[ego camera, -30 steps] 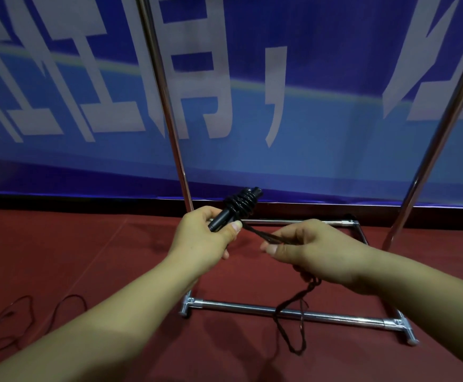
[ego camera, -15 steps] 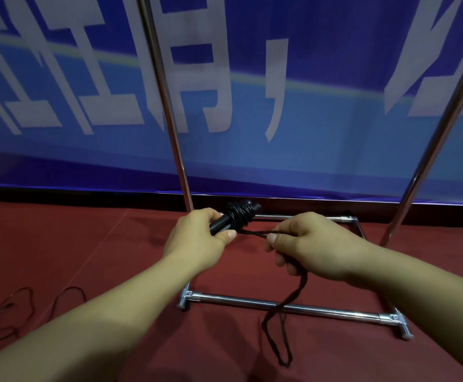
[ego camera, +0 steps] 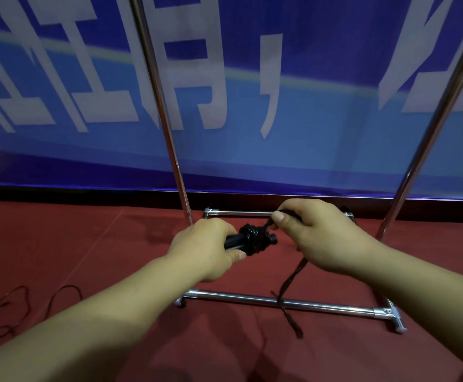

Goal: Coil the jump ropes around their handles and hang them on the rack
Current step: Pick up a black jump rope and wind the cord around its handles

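Blue banner with large white characters fills the wall behind. Red floor lies below it. A chrome rack stands on the floor, its two uprights rising out of view and its base bars framing the hands. The left hand grips the black handle, which bears a thick coil of rope near its free end. The right hand pinches the rope just above the coil; the loose rope hangs below it, crossing the near base bar. Another rope lies on the floor at far left.
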The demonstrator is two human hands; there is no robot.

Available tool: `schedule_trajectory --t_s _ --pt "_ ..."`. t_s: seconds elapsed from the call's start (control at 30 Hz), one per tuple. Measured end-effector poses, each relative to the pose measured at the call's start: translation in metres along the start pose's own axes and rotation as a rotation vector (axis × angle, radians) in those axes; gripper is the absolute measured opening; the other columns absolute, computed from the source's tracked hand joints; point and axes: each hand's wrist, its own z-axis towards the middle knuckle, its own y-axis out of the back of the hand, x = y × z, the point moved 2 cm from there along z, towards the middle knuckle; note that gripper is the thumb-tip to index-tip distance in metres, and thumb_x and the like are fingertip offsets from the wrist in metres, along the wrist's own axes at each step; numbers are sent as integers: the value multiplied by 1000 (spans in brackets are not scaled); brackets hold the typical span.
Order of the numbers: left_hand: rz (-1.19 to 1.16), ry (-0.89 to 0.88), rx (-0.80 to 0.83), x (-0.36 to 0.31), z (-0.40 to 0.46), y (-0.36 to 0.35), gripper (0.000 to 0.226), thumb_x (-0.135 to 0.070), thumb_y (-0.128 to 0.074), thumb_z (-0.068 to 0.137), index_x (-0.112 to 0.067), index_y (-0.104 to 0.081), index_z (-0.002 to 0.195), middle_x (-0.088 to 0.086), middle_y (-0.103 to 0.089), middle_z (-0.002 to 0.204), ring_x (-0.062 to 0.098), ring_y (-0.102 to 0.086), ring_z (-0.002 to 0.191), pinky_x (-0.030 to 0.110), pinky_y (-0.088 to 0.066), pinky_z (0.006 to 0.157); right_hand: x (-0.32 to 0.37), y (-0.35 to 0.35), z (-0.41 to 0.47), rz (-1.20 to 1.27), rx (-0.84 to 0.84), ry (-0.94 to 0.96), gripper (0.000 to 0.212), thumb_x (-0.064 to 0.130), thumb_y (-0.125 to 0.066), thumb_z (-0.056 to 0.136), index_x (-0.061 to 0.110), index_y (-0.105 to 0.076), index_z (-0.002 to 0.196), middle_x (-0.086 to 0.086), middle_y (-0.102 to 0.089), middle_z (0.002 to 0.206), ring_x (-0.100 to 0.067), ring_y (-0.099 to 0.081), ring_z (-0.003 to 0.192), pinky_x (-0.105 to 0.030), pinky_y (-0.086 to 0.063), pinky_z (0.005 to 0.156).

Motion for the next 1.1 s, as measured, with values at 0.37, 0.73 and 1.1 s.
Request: schedule_trajectory --t_s 0.37,0.73,1.1 --pt "-7 -264 195 -20 -15 3 13 -47 -73 86 -37 -65 88 -13 -57 69 9 -58 71 32 -53 73 -19 -3 11 -171 -88 129 15 32 -58 97 24 -71 96 16 -61 76 -1 -53 69 -6 -33 62" --pt "-160 -449 233 -37 -31 13 24 -37 -73 89 -27 -59 73 -10 -51 57 6 -47 53 28 -43 57 -26 -3 19 246 -22 -37 8 21 -76 87 28 -72 84 2 -73 76 -6 -66 69 -31 -54 77" --pt "-597 -411 303 -38 -38 21 7 -21 -76 90 -16 -73 87 2 -59 62 14 -64 54 24 -48 52 -34 -1 22 547 111 -168 3 20 -75 86 19 -76 84 -3 -61 70 -23 -43 62 -33 -39 60"
